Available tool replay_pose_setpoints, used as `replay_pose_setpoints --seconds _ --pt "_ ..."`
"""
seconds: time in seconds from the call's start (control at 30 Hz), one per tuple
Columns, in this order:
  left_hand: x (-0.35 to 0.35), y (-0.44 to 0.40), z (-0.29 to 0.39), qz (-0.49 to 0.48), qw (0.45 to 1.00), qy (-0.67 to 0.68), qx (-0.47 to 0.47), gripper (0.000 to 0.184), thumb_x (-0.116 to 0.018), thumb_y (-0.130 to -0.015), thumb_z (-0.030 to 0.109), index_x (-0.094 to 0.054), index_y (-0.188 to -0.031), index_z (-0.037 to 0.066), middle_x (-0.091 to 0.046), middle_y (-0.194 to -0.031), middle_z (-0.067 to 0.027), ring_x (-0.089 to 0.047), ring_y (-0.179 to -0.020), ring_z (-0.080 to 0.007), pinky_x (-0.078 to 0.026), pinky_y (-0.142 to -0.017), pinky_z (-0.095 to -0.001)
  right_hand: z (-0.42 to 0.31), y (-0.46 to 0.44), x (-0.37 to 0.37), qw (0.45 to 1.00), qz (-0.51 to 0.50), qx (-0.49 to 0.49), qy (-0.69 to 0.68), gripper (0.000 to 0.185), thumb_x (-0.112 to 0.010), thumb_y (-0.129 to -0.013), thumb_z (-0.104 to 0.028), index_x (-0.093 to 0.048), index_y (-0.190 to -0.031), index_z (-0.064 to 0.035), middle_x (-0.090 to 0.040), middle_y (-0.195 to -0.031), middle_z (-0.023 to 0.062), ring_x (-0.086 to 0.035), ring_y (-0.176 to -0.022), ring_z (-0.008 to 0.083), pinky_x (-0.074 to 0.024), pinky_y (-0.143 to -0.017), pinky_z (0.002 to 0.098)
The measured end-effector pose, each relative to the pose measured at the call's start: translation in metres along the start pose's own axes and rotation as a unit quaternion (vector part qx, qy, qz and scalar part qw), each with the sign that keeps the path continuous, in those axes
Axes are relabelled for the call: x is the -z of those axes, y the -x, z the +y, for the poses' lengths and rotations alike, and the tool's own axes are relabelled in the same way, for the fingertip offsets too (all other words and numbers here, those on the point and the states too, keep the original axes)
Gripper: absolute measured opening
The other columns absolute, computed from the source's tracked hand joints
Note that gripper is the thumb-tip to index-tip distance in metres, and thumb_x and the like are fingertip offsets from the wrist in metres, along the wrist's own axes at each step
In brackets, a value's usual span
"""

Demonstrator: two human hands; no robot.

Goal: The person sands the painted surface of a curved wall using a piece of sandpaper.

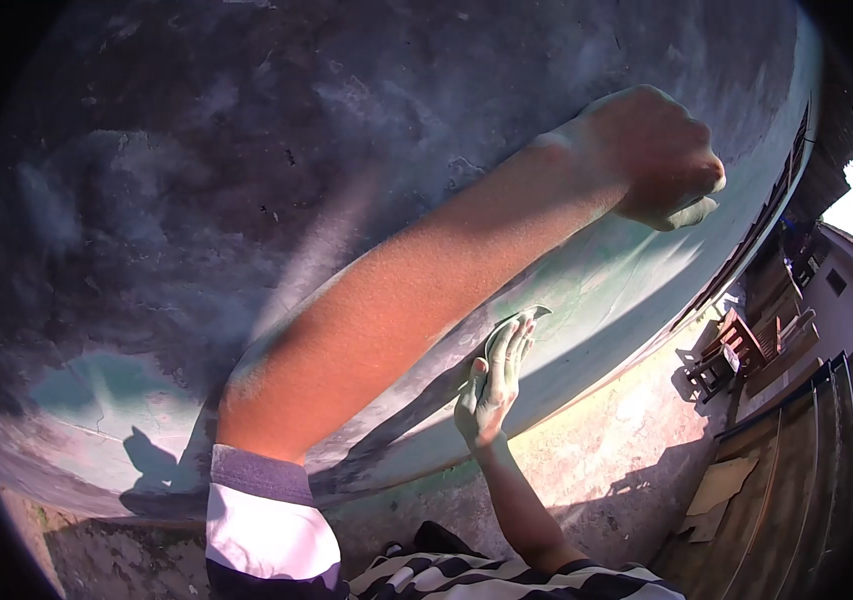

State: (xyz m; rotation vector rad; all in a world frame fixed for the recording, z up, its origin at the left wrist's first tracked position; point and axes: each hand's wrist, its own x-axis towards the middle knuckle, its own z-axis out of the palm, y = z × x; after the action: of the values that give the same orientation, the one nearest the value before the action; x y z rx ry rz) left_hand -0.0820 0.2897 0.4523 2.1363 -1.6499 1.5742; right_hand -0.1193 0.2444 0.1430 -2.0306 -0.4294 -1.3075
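My left arm crosses the view from the lower left, and my left hand (662,160) is curled into a fist close to the wall (197,230). Its fingers are mostly hidden, so whether anything is inside cannot be seen. Below it, my right hand (492,390), coated in pale dust, lies against the wall with its fingers extended. Under those fingers is a thin, curled sheet (539,312) that looks like sandpaper; only its edge shows. The wall is blotched dark grey and pale green, with cracks and scuffs.
Wooden furniture (752,340) stands at the right, beyond the sunlit ground (607,430). Nearer are dark boards (797,480) and a torn piece of cardboard (722,485). My striped shirt (477,575) shows at the bottom.
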Motion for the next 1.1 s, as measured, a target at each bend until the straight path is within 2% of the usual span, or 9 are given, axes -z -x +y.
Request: replay_pose_setpoints --seconds 0.17,0.23,0.33,0.37,0.5,0.7,0.73,0.9,1.1 --pt "-0.006 -0.001 -0.001 0.037 0.999 0.004 -0.006 0.027 -0.063 -0.091 0.035 -0.068 -0.077 0.013 -0.066 -0.065 -0.0114 -0.069 -0.066 -0.0301 -0.057 -0.065 -0.0428 -0.007 -0.091 0.022 0.998 0.049 0.046 0.011 0.055 -0.040 -0.104 -0.022 -0.032 -0.149 0.0074 -0.028 -0.158 0.0261 -0.022 -0.148 0.0414 -0.0133 -0.119 0.0509" --pt "-0.004 -0.002 0.001 0.018 1.000 0.012 0.009 0.027 -0.062 -0.091 0.035 -0.068 -0.076 0.013 -0.066 -0.065 -0.0111 -0.069 -0.066 -0.0298 -0.057 -0.065 -0.0430 -0.022 -0.135 0.032 0.994 0.074 -0.026 -0.073 0.052 -0.038 -0.104 -0.019 -0.033 -0.150 0.0052 -0.028 -0.158 0.0253 -0.022 -0.148 0.0414 -0.0136 -0.120 0.0495" --pt "-0.003 0.000 0.000 0.017 1.000 0.014 0.008 0.027 -0.061 -0.091 0.033 -0.067 -0.075 0.013 -0.066 -0.065 -0.0106 -0.069 -0.066 -0.0296 -0.057 -0.065 -0.0429 -0.015 -0.118 0.024 0.998 0.034 -0.002 -0.058 0.049 -0.037 -0.105 -0.019 -0.035 -0.149 0.0036 -0.031 -0.157 0.0247 -0.025 -0.147 0.0412 -0.0163 -0.119 0.0481" --pt "-0.006 -0.001 -0.001 0.023 1.000 0.016 0.003 0.027 -0.061 -0.091 0.033 -0.067 -0.075 0.012 -0.066 -0.066 -0.0107 -0.069 -0.066 -0.0296 -0.057 -0.065 -0.0431 -0.010 -0.093 0.013 0.997 0.066 0.048 -0.002 0.054 -0.044 -0.097 -0.010 -0.037 -0.148 0.0069 -0.030 -0.156 0.0270 -0.019 -0.149 0.0435 -0.0105 -0.119 0.0562" --pt "-0.006 -0.003 0.000 0.017 1.000 0.010 0.004 0.026 -0.061 -0.091 0.032 -0.067 -0.074 0.012 -0.067 -0.066 -0.0107 -0.069 -0.066 -0.0298 -0.057 -0.065 -0.0437 -0.003 0.009 -0.007 0.998 -0.026 0.045 0.019 0.055 -0.037 -0.105 -0.023 -0.032 -0.149 0.0087 -0.027 -0.157 0.0280 -0.017 -0.149 0.0451 -0.0113 -0.119 0.0554" --pt "-0.002 0.001 0.000 0.024 0.999 0.038 0.004 0.030 -0.059 -0.092 0.035 -0.067 -0.075 0.012 -0.067 -0.067 -0.0113 -0.069 -0.066 -0.0302 -0.057 -0.066 -0.0433 -0.017 -0.106 0.021 0.998 0.019 0.045 -0.032 0.053 -0.035 -0.105 -0.022 -0.033 -0.149 0.0072 -0.028 -0.158 0.0259 -0.016 -0.149 0.0433 -0.0080 -0.119 0.0541" --pt "-0.003 0.000 0.000 0.023 0.999 0.038 0.002 0.030 -0.059 -0.092 0.035 -0.067 -0.075 0.012 -0.067 -0.067 -0.0113 -0.069 -0.066 -0.0302 -0.057 -0.066 -0.0433 -0.026 -0.108 0.019 0.995 0.062 0.076 -0.023 0.055 -0.043 -0.100 -0.017 -0.035 -0.148 0.0076 -0.027 -0.157 0.0292 -0.017 -0.148 0.0477 -0.0059 -0.118 0.0597" --pt "-0.005 -0.002 0.001 0.008 1.000 0.013 0.006 0.031 -0.060 -0.093 0.037 -0.068 -0.078 0.012 -0.068 -0.069 -0.0112 -0.070 -0.069 -0.0304 -0.057 -0.068 -0.0439 -0.008 0.016 -0.010 0.999 -0.032 0.033 0.010 0.056 -0.036 -0.105 -0.024 -0.032 -0.148 0.0109 -0.027 -0.156 0.0305 -0.019 -0.148 0.0458 -0.0098 -0.119 0.0547" --pt "-0.004 -0.001 0.001 0.006 1.000 0.023 0.007 0.030 -0.060 -0.092 0.037 -0.068 -0.078 0.012 -0.068 -0.071 -0.0108 -0.070 -0.071 -0.0309 -0.057 -0.068 -0.0441 -0.015 -0.053 0.004 0.999 0.011 0.047 0.013 0.057 -0.037 -0.105 -0.026 -0.032 -0.148 0.0101 -0.028 -0.156 0.0292 -0.018 -0.148 0.0453 -0.0087 -0.119 0.0561"
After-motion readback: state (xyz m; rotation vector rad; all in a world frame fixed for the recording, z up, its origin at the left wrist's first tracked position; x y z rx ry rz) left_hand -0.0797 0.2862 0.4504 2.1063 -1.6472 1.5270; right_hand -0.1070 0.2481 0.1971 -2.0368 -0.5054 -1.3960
